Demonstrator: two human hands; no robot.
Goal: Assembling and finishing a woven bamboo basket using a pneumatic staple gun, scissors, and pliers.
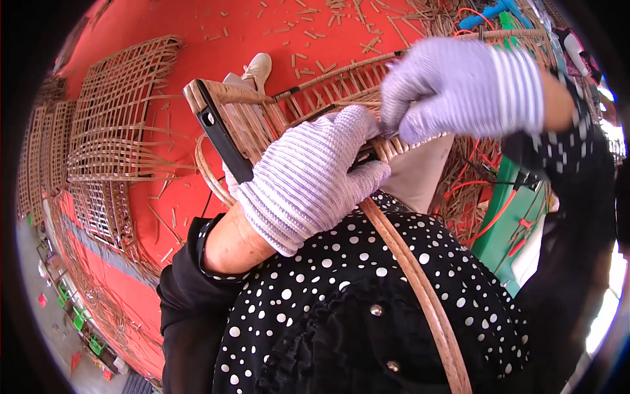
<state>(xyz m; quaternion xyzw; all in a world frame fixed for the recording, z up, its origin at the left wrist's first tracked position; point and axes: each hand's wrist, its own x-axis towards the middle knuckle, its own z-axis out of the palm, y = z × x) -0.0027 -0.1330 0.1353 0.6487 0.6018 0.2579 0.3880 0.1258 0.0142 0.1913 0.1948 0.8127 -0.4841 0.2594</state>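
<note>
Across my lap lies a woven wicker frame (243, 125) of brown rattan strips, with a black bar at its left end. My left hand (308, 177), in a white-and-lilac striped knit glove, is closed over the near edge of this frame. Right beside it, my right hand (446, 92) in a matching glove bends its fingers into a pinch at the wrapped edge. What lies between those fingertips is hidden, and the hand is slightly blurred. From under my left hand a long, flat rattan strip (420, 282) runs down over my polka-dot clothing.
Woven wicker panels (118, 125) stand at the left on the red floor (216, 20). Cut rattan scraps (335, 13) litter the far floor. On the right are a green plastic piece (495, 223), an orange cord (495, 220) and heaped strips. A light shoe (257, 71) shows beyond the frame.
</note>
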